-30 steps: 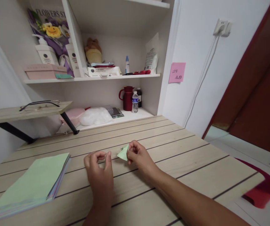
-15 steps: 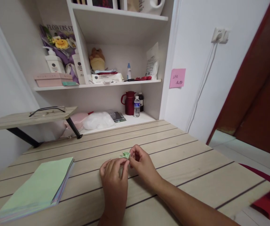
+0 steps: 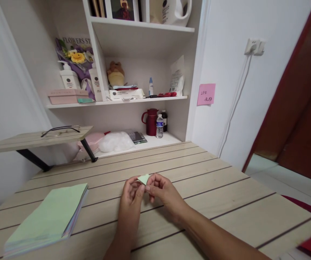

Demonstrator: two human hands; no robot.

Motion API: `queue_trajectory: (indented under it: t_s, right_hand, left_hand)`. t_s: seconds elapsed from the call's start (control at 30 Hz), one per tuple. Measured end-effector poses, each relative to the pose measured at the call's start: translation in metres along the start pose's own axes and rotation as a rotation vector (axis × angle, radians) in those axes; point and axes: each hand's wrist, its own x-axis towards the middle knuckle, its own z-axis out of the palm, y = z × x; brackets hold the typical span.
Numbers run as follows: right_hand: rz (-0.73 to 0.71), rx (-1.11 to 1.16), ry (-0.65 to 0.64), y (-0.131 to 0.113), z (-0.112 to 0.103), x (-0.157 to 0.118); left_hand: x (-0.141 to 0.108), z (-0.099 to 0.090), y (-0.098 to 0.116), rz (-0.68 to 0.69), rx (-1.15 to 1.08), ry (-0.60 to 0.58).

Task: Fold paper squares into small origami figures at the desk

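Note:
Between my hands, above the middle of the wooden desk, is a small light green folded paper (image 3: pixel 143 178) with a roughly triangular face showing. My left hand (image 3: pixel 132 193) pinches it from the left, thumb at its lower edge. From the right, my right hand (image 3: pixel 162 189) grips its side with thumb and curled fingers. The two thumbs nearly meet below the paper. To the left on the desk lies a stack of coloured paper (image 3: pixel 48 216) with a light green sheet on top.
Glasses (image 3: pixel 60 130) rest on a small raised shelf (image 3: pixel 22 141) at the desk's left. Behind the desk (image 3: pixel 217 187), a shelf unit holds a red jug (image 3: pixel 151 122), a water bottle (image 3: pixel 159 127) and a white plastic bag (image 3: pixel 116 141).
My left hand has turned so its curled fingers show, and the green paper now presents a flatter, triangular face. The whole view has shifted slightly.

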Motion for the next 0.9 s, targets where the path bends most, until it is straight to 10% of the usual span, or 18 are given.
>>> queue_trajectory:
  t_s: [0.63,0.9]
  right_hand:
    - [0.172,0.215,-0.251,0.011,-0.01,0.001]
    - [0.063,0.159,-0.203,0.01,-0.009,0.002]
  left_hand:
    - [-0.002,-0.005,0.007,0.095,0.237,-0.079]
    - [-0.002,-0.009,0.003,0.591,0.707,0.03]
